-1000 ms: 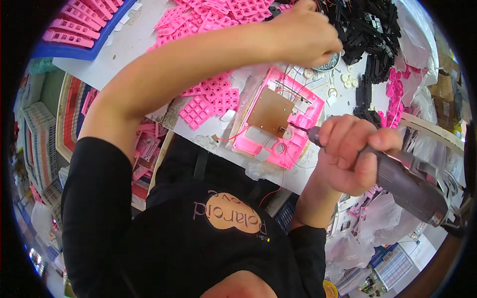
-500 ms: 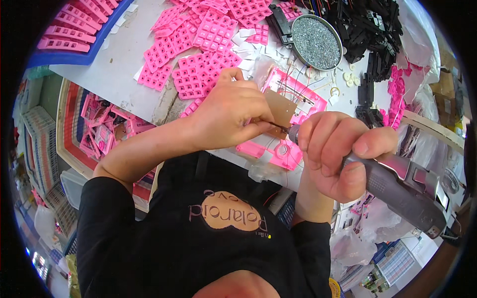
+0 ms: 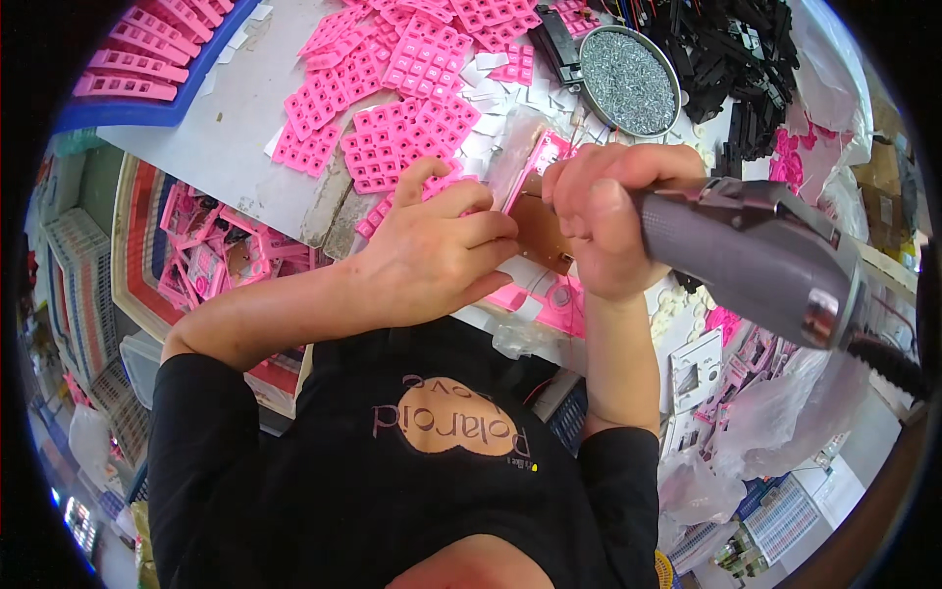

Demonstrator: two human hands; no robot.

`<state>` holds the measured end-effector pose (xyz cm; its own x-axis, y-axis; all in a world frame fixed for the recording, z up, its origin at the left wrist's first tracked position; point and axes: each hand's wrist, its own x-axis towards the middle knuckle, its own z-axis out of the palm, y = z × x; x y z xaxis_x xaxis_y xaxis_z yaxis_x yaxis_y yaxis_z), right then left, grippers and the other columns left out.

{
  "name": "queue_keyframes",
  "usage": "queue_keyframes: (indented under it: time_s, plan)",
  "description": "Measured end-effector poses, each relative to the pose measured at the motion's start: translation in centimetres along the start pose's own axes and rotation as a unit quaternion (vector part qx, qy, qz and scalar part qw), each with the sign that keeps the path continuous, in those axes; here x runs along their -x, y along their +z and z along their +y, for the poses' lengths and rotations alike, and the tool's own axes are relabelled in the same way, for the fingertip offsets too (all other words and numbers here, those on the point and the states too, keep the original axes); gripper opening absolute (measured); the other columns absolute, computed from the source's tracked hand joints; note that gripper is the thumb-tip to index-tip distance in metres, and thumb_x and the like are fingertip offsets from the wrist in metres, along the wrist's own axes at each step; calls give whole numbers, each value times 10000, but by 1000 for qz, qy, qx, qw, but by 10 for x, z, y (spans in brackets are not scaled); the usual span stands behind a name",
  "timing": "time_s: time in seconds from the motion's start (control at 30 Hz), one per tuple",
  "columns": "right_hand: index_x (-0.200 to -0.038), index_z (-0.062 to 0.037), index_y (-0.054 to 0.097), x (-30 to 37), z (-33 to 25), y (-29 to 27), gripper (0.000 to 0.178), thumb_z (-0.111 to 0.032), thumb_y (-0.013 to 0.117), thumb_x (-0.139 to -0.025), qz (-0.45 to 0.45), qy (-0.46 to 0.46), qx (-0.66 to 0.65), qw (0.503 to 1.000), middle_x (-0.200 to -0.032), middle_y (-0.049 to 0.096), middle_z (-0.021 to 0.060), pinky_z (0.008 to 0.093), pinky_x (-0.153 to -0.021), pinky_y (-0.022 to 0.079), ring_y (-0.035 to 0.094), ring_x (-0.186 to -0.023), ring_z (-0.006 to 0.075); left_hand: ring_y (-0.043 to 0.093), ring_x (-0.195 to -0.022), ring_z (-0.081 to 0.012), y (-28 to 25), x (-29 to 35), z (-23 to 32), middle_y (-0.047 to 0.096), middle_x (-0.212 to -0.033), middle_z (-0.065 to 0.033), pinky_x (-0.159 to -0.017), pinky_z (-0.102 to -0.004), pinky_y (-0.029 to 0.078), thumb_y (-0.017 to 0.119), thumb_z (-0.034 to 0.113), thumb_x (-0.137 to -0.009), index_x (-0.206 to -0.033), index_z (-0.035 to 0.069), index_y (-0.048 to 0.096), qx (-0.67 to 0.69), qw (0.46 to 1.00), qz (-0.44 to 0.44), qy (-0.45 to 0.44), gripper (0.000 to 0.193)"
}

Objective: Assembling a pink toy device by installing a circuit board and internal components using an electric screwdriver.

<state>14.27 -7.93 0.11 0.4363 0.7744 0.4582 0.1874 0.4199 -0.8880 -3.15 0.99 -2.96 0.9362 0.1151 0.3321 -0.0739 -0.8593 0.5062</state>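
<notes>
A grey electric screwdriver (image 3: 751, 240) is gripped in my right hand (image 3: 618, 221), its body slanting off to the right. Its tip is hidden behind my fingers, over the brown circuit board (image 3: 542, 234). That board lies in a pink plastic housing (image 3: 564, 312), partly covered by both hands. Left of the board, my left hand (image 3: 442, 245) hovers with its fingers loosely bent and apart, and no held thing shows in it. Thin wires run about the housing, and a strip of clear plastic (image 3: 512, 157) lies by its far edge.
Pink keypad pieces (image 3: 427, 59) are heaped at the back, beside a round dish of screws (image 3: 628, 83). Black plastic parts (image 3: 721, 49) pile up at the back right. A blue tray (image 3: 186, 108) stands at far left; below it, a bin holds pink housings (image 3: 211, 250).
My right hand has swung the screwdriver up and left to the board's far part. My left hand has drawn back left from the screwdriver bit, and its fingers have spread.
</notes>
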Motion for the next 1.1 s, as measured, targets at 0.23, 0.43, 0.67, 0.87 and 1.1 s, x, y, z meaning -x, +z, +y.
queue_keyframes:
  time_s: [0.23,0.43,0.67,0.87,1.1]
  plan:
    - [-976,-67,444,-5,6,1,199,-48,637,-934,-60,3,24,998,-617,490,42,341,-530,453,440,-502,125,559,-1095,-211,-4,-4,8,627,-1089,0,-1023,-533,316,794,284,-745,-1018,151,706,27,999,-18,3,316]
    - [-1152,-38,511,-19,-6,-29,205,-60,547,-950,-8,2,-121,993,-627,468,29,333,-522,414,411,-506,130,579,-1065,-227,5,-8,26,619,-1046,-7,-988,-553,350,764,262,-769,-956,157,664,48,994,-52,88,237]
    - [-1327,-22,465,-24,-59,-76,367,-124,518,-979,67,-67,-115,989,-601,421,26,334,-508,418,395,-497,127,660,-885,-266,20,-187,-83,693,-870,-77,-815,-482,424,679,253,-803,-828,131,737,-132,987,90,17,137]
    - [-1274,-16,486,2,-63,-94,332,-105,537,-959,65,-78,-76,992,-611,449,38,328,-492,428,401,-498,125,671,-880,-284,62,-235,-108,725,-820,-85,-802,-491,406,631,244,-801,-748,119,757,-252,965,-58,29,185]
    - [-1285,-14,486,6,-77,-102,335,-71,507,-956,103,-43,-108,988,-618,447,42,355,-504,424,409,-517,138,647,-1002,-340,30,-238,-74,719,-969,-127,-846,-527,418,634,285,-832,-912,65,741,-176,974,-137,-47,257]
